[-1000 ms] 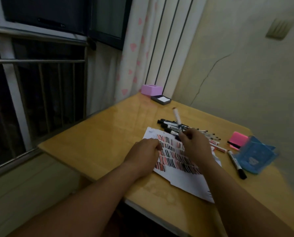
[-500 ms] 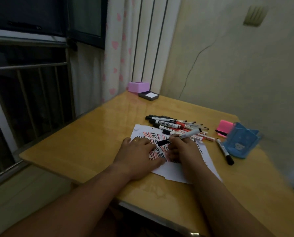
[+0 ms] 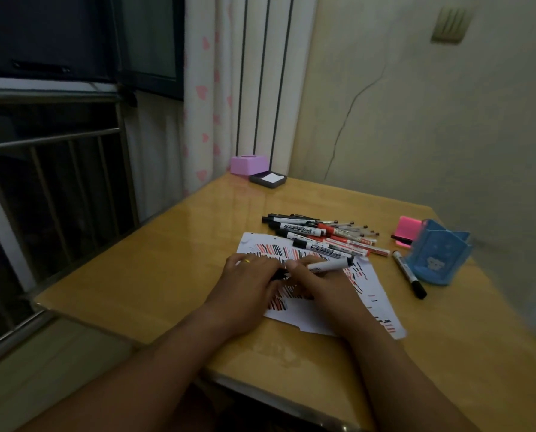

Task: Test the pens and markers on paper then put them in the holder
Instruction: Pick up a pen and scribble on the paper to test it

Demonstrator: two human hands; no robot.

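Observation:
My right hand point(image 3: 316, 282) grips a white marker point(image 3: 329, 265) lying almost level over the paper point(image 3: 322, 319), its black end pointing right. My left hand point(image 3: 248, 279) rests on the paper and pinches the marker's black cap point(image 3: 278, 274) between fingers and thumb. The paper is covered with short red and black strokes. A pile of pens and markers point(image 3: 322, 235) lies just beyond the paper. The blue holder point(image 3: 438, 257) stands at the right, with nothing visible inside it.
A single black-capped marker point(image 3: 410, 277) lies between the paper and the holder. A pink block point(image 3: 408, 227) sits behind the holder. A pink box point(image 3: 248, 165) and a dark pad point(image 3: 268, 179) are at the wooden table's point(image 3: 166, 275) far corner, by the curtain.
The marker went from upright to lying level in my right hand. My left hand moved from flat on the paper to the marker's cap end. The head camera came closer.

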